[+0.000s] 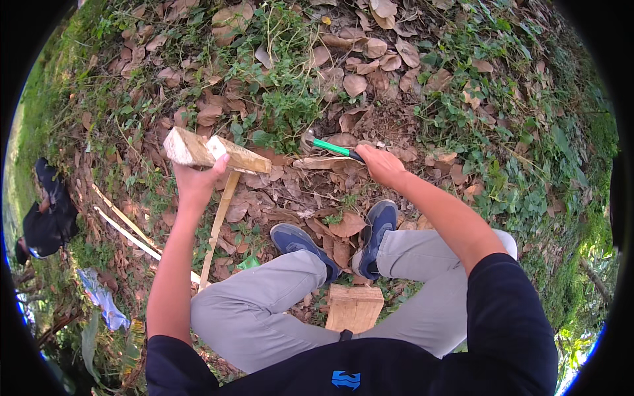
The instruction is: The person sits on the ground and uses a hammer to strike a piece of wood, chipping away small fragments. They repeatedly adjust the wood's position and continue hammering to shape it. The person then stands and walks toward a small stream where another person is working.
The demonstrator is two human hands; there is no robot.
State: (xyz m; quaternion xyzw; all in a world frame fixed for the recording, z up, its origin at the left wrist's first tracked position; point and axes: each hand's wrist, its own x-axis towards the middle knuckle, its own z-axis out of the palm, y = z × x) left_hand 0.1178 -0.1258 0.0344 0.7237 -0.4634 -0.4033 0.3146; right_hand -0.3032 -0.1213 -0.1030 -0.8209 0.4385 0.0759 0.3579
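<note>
Wooden block (214,153) is sitting high in the left hand (197,181), the fingers wrapping its underside and the thumb pressing up against its near face, so the pale sawn end is sticking out to the left of the grip and the longer part is running right. A thin wooden slat (218,224) is hanging down from under the block toward the ground. The left forearm is rising almost straight up from the lower edge, elbow bent, wrist cocked back.

The right hand (382,164) is closing around the black end of a green-handled hammer (330,146), whose head is lying low among the dry leaves (356,84); the right arm is stretching forward and slightly inward over the knee, knuckles up.

The person is sitting with grey trousers bent, both blue shoes (343,237) planted on the leaf litter. A second, squarer wooden block (354,307) is resting between the thighs. Two pale sticks (125,228) are lying on the ground to the left. Further left, a crumpled light blue and white wrapper (102,297) is lying in the weeds, and a dark bag (47,218) is sitting at the picture's edge.
</note>
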